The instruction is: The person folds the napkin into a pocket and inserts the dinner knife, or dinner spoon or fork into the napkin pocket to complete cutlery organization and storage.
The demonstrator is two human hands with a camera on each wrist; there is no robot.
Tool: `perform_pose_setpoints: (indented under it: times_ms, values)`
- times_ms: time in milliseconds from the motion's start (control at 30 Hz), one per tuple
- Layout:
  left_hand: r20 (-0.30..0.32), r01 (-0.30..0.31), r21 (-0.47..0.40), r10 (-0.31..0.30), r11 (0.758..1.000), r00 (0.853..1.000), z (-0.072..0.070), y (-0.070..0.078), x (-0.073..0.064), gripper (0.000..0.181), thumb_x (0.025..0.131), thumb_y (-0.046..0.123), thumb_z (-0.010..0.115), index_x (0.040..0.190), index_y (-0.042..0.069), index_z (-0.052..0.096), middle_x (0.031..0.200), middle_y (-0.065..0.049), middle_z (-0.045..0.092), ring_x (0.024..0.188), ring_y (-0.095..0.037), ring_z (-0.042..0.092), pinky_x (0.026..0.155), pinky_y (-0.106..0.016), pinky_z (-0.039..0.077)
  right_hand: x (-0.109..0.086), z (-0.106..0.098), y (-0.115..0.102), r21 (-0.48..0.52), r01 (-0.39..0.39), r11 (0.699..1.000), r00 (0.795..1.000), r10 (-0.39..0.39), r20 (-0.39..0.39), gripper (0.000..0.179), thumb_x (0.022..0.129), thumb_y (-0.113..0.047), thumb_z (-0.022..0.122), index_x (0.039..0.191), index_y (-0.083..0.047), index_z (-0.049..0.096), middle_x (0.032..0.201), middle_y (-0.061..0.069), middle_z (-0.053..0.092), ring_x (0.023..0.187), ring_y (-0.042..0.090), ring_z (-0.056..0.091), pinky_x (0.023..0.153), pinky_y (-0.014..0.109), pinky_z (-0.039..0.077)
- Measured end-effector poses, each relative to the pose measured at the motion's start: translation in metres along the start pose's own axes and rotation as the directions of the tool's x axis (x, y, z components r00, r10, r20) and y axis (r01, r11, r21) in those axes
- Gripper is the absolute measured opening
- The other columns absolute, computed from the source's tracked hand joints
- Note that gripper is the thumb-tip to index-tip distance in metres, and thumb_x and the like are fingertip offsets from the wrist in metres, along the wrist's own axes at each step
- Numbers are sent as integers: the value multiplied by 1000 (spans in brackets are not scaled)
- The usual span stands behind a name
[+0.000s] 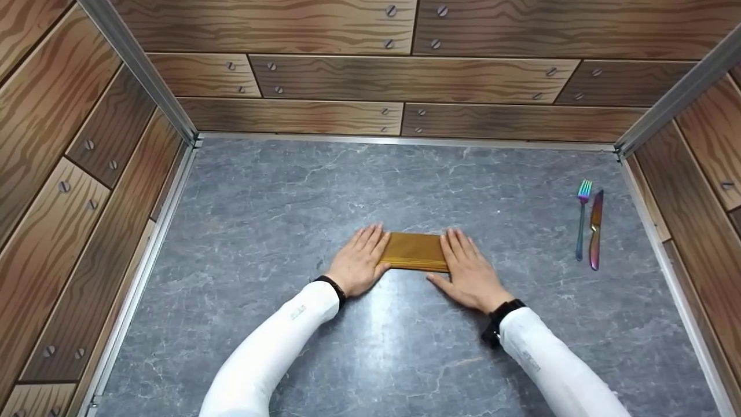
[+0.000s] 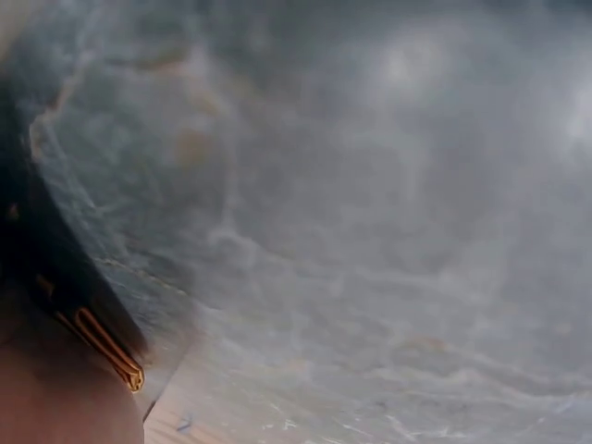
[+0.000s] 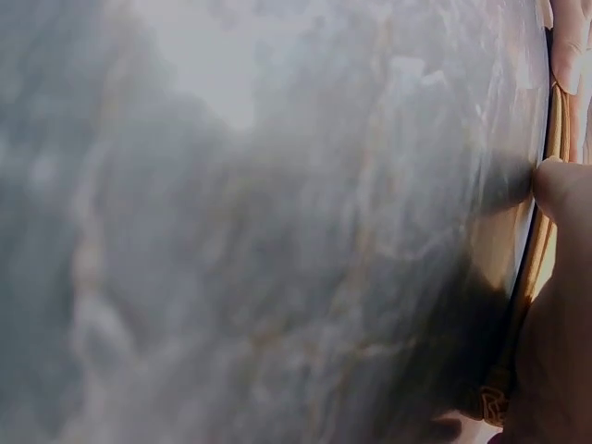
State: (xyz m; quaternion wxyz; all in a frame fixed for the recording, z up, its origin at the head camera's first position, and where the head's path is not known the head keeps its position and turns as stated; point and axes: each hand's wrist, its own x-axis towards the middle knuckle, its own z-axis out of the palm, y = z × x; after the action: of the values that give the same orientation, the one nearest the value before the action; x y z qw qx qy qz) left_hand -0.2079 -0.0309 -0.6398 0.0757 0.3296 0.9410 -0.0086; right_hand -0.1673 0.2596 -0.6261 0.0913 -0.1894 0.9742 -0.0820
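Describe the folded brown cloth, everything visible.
The folded brown cloth is golden-brown, looks like fabric, and forms a neat flat rectangle, long sides running left to right. Stacked layers show as lines along its near edge. It lies on the grey marbled surface; the left hand's fingers cover its left end, the right hand's its right end.

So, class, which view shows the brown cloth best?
The head view: much of the brown cloth's top shows between the left hand and right hand. The left wrist view catches only a layered edge, lower left; the right wrist view, a thin edge at right.
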Motion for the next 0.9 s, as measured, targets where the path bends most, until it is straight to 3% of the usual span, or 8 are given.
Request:
perform_pose_setpoints:
  times_ms: [900]
  values:
    - [6, 8, -58, -8, 998, 1000, -5, 0, -3, 79, 107, 61, 24, 165, 10, 9, 171, -14, 3, 157, -28, 2, 126, -41, 0, 0, 2, 1, -17, 7, 1000, 999, -7, -38, 96, 100, -70, 39, 162, 0, 14, 170, 19, 5, 156, 33, 0, 125, 52, 1]
